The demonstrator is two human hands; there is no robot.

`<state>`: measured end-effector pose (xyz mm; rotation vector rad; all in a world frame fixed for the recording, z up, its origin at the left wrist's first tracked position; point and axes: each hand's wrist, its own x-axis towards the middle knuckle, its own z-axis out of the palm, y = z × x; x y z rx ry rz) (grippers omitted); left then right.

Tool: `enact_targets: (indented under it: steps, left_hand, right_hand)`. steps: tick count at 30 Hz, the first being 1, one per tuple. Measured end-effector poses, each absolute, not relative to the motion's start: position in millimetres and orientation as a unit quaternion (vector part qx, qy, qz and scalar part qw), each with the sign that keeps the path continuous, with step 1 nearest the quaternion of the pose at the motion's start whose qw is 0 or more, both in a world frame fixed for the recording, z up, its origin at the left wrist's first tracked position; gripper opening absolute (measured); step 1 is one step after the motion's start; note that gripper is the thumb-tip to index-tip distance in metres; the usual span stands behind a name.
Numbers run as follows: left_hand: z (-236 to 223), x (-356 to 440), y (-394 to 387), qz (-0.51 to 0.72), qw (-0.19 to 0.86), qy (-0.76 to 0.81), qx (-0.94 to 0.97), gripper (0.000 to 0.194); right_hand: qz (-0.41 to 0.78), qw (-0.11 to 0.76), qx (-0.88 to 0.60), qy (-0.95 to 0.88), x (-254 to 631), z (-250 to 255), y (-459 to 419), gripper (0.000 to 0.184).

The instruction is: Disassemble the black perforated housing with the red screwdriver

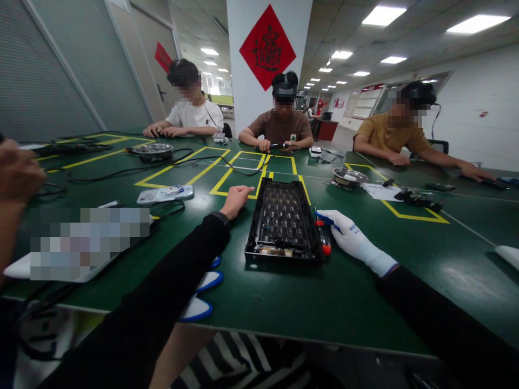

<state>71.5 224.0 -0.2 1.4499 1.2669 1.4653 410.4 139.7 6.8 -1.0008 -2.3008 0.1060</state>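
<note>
A black rectangular plastic housing (279,216) lies on the green table in front of me, with rows of small slots inside and a strip of parts at its near end. To its left, my bare left hand (236,201) rests with curled fingers near its edge; whether anything is inside them is hidden. On the other side, my right hand (349,232), in a white glove with blue fingertips, closes its fingers at the upper part of a red-and-black screwdriver (325,240). That screwdriver stands close against the housing's right side.
A loose blue-and-white glove (205,292) lies partly under my left forearm. Left are a phone (166,194) and cables. Metal bowls (349,176) (153,151), a paper sheet (381,192) and black parts (419,198) sit farther off. Several people sit around the table.
</note>
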Motion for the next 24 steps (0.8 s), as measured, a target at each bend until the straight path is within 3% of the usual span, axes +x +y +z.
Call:
enact_targets:
  steps: [11, 20, 24]
  left_hand:
    - [0.2, 70.5, 229.2, 0.557, 0.370, 0.485, 0.563, 0.039]
    - [-5.1, 71.4, 232.9, 0.533, 0.324, 0.493, 0.607, 0.042]
    - [-5.7, 74.6, 233.0, 0.521, 0.275, 0.502, 0.633, 0.046]
  right_hand:
    - [0.054, 0.314, -0.417, -0.851, 411.4, 5.6, 138.6, 0.059]
    - [0.031, 0.386, -0.413, -0.824, 384.2, 36.6, 137.8, 0.036]
    - [0.025, 0.279, -0.385, -0.879, 347.1, 54.4, 156.7, 0.028]
